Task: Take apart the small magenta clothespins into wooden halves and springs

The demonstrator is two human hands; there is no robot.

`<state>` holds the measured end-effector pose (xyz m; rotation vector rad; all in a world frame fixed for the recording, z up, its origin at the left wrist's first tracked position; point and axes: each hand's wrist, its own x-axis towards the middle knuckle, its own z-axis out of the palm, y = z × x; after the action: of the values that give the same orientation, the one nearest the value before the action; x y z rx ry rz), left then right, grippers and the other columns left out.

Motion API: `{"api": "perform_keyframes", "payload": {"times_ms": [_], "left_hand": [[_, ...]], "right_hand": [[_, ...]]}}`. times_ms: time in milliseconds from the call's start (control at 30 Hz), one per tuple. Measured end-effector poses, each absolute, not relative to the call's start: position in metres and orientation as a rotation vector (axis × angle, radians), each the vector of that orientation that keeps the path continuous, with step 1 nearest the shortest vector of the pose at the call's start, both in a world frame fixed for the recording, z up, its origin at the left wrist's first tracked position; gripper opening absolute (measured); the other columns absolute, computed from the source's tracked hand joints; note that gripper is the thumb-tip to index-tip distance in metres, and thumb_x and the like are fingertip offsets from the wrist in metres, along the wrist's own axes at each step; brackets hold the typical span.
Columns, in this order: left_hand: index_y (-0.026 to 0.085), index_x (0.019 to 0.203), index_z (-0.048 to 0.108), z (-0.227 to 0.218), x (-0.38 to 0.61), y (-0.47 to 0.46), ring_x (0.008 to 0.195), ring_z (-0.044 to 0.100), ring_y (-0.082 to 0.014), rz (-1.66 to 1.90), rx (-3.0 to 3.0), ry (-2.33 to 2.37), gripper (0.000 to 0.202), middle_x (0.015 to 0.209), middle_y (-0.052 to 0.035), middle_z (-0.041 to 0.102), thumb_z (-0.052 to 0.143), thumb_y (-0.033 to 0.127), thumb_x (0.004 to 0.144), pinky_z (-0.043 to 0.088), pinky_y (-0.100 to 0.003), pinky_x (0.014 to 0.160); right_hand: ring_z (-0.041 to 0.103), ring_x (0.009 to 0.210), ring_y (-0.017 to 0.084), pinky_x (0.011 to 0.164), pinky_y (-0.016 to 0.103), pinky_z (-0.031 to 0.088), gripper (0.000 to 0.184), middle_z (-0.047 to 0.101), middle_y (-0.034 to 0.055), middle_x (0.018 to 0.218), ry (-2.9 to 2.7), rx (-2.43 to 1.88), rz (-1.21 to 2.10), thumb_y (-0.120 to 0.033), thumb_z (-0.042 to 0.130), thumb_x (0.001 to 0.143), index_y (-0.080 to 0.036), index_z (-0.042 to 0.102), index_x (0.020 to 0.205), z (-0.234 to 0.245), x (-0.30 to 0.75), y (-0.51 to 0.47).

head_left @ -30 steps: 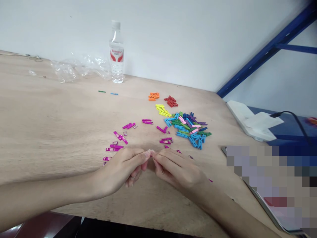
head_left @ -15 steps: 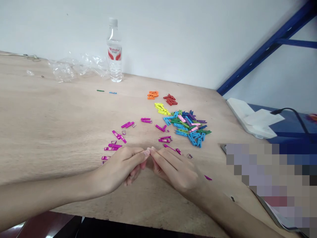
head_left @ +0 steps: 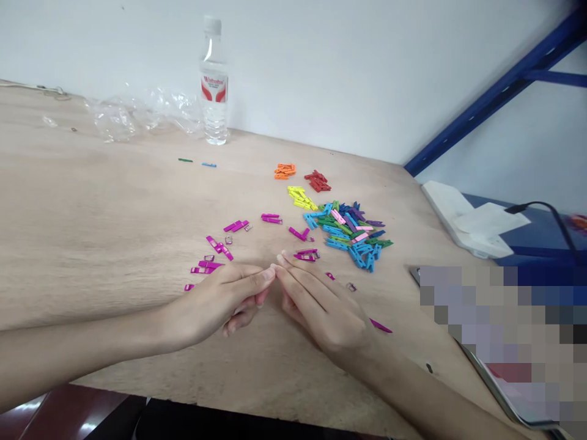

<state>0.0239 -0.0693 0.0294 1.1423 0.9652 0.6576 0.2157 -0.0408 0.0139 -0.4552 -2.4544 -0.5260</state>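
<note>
My left hand [head_left: 220, 299] and my right hand [head_left: 321, 299] meet fingertip to fingertip low over the wooden table [head_left: 92, 201], both pinched closed on something too small and hidden to name. Magenta clothespin halves [head_left: 215, 247] and small metal springs lie scattered just beyond my fingers. One magenta piece [head_left: 380, 326] lies by my right wrist. Farther right sits a mixed pile of small coloured clothespins [head_left: 351, 232], mostly blue and green.
Small sorted heaps of yellow [head_left: 300, 198], orange [head_left: 284, 171] and red [head_left: 317, 181] pins lie behind the pile. A water bottle [head_left: 213, 85] and crumpled clear plastic [head_left: 137, 116] stand by the wall. A white device [head_left: 463, 220] and blue shelf frame [head_left: 499, 91] are at right.
Both hands have stayed pinched together and shifted slightly forward. The view has tilted a little, uncovering the magenta piece by my right wrist.
</note>
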Motion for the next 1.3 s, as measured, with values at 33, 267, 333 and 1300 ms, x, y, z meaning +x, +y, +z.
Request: {"api": "perform_keyframes", "payload": {"times_ms": [33,267,333,1300], "left_hand": [[0.018,0.066,0.042,0.030,0.024,-0.070,0.040,0.034,-0.0072,0.653,1.149,0.971,0.038,0.049,0.0068,0.036,0.038,0.046,0.092,0.027,-0.020,0.039],[0.019,0.069,0.044,0.029,0.024,-0.072,0.041,0.037,-0.0084,0.654,1.179,0.970,0.039,0.049,0.0064,0.039,0.037,0.049,0.091,0.029,-0.021,0.041],[0.019,0.069,0.044,0.027,0.024,-0.072,0.041,0.038,-0.0087,0.650,1.187,0.972,0.039,0.049,0.0063,0.039,0.036,0.050,0.091,0.030,-0.021,0.041],[0.021,0.093,0.050,0.037,0.020,-0.079,0.064,0.053,-0.0119,0.807,1.528,1.212,0.027,0.075,0.0018,0.056,0.039,0.045,0.093,0.042,-0.023,0.059]], "right_hand": [[0.062,0.107,0.027,0.093,0.037,0.054,0.031,0.067,0.0207,0.108,-2.451,-0.452,-0.522,-0.003,0.059,0.081,0.002,0.057,0.111,0.013,0.216,-0.041],[0.062,0.106,0.027,0.091,0.038,0.055,0.032,0.067,0.0200,0.107,-2.435,-0.471,-0.429,-0.002,0.058,0.080,0.000,0.058,0.112,0.008,0.216,-0.043],[0.063,0.105,0.026,0.090,0.038,0.056,0.032,0.068,0.0188,0.107,-2.421,-0.480,-0.427,-0.003,0.057,0.081,-0.001,0.058,0.113,0.008,0.215,-0.043],[0.066,0.068,0.014,0.057,0.023,0.051,0.014,0.072,0.0015,0.080,-2.144,-1.031,0.728,-0.015,0.053,0.086,-0.018,0.066,0.088,0.027,0.207,-0.048]]}}
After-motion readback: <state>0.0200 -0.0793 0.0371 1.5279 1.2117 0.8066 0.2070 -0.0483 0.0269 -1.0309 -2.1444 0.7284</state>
